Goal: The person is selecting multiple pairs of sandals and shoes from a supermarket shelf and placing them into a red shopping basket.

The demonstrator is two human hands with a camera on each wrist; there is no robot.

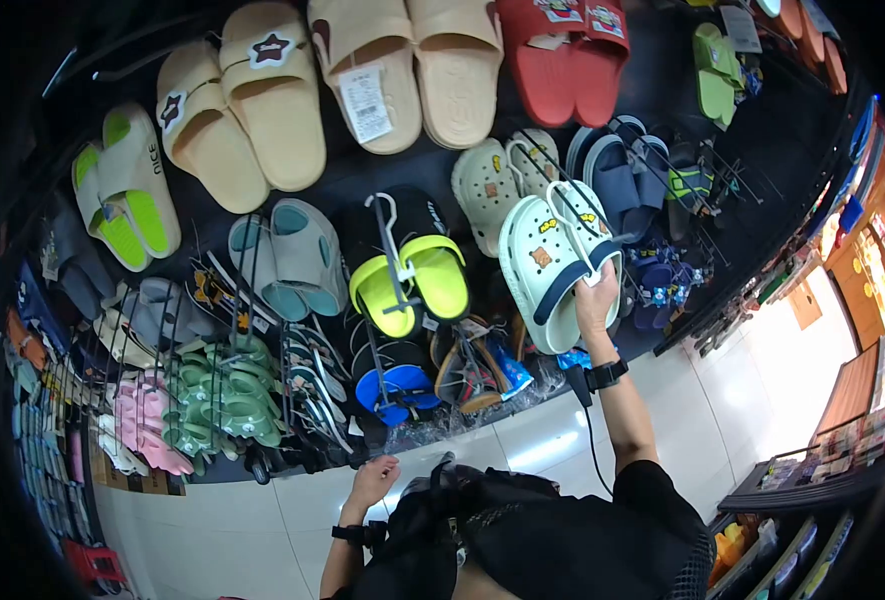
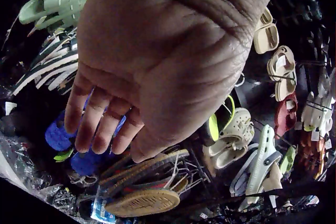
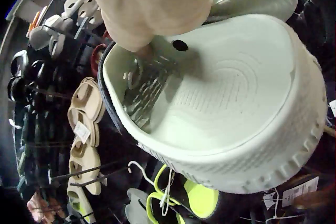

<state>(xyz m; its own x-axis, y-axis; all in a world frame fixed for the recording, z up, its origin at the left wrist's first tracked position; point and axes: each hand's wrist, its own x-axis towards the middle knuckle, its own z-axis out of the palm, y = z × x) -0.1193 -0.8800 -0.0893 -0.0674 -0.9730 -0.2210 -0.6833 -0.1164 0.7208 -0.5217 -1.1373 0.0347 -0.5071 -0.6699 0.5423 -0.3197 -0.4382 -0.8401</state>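
In the head view my right hand (image 1: 594, 300) grips a pair of pale mint clogs (image 1: 532, 235) by the inner sides near the heels, in front of the rack. The clogs carry small charms, dark heel straps and a white hanger (image 1: 574, 215). Close up in the right wrist view, one clog (image 3: 226, 92) shows its open heel, with the right hand (image 3: 152, 3) over its inner edge; the fingertips are hidden. Low in front of the body, my left hand (image 1: 374, 480) holds nothing. Its fingers are loosely bent in the left wrist view, palm showing.
Beige clogs (image 1: 487, 190) hang just behind the mint pair, with navy slides (image 1: 612, 180) to their right. Black-and-yellow slides (image 1: 437, 275) hang left of them. Thin metal hooks (image 1: 697, 240) stick out of the rack. A tiled floor (image 1: 532, 440) lies below.
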